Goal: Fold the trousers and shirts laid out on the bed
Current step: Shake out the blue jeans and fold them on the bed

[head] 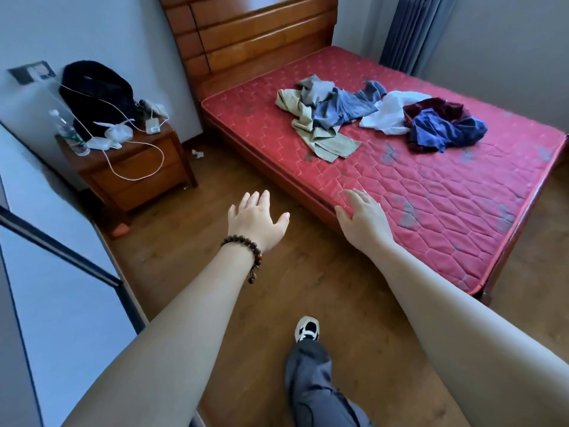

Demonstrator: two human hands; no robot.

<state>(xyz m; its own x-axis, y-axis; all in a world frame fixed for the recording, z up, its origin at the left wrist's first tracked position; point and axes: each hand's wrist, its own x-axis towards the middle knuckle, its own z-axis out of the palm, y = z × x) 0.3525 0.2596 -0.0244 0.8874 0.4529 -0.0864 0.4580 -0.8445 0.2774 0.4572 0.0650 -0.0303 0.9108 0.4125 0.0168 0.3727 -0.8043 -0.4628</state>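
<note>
The left hand [257, 221], beaded bracelet at the wrist, hovers over the wood floor, fingers spread, holding nothing; the right hand [363, 218], equally empty and splayed, hangs at the edge of the quilted red mattress [431, 204] and is nearer the clothes. They lie well ahead: crumpled khaki trousers [320, 134], blue-grey shirts [341, 107], a white garment [389, 114], maroon and blue cloth [443, 127], strung across the bed's width

Beyond the hands, a quilted red cloth mattress [431, 192] carries soft crumpled cloth garments [338, 115]. Headboard [246, 29] and nightstand [135, 171], left of the hands, are glossy wood; the floor [191, 260] beneath is matt wood-grain.
</note>
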